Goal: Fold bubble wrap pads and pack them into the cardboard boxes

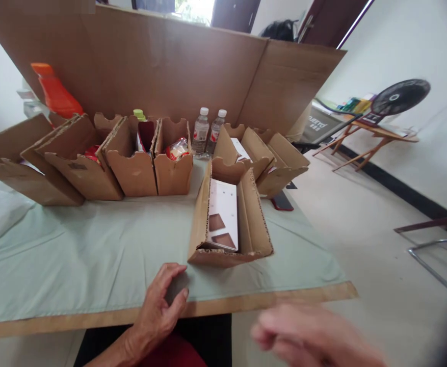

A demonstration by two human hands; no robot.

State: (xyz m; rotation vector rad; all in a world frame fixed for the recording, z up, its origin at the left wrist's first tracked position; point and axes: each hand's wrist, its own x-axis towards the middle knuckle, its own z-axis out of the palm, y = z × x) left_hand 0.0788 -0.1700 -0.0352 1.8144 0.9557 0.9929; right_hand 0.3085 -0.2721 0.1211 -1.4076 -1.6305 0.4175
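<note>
My left hand (161, 300) hovers at the table's front edge, thumb and fingers apart, with nothing between them. Just beyond its fingertips stands a brown cardboard box (231, 259), pulled forward of the others. Inside that box lies a white flat piece (223, 204) with two square cut-outs and several small holes, leaning against the left wall. At the lower right my right hand (303, 331) is smeared by motion, in front of the table edge and apart from the box. Its fingers look bent, but whether they hold anything cannot be made out.
Several cardboard boxes (133, 176) line the back, some holding packets (178, 149). Behind them stand two water bottles (201, 132), an orange bottle (57, 94) and a tall cardboard panel (162, 66). A plastic bag (1, 211) lies left; a fan (399, 97) stands right.
</note>
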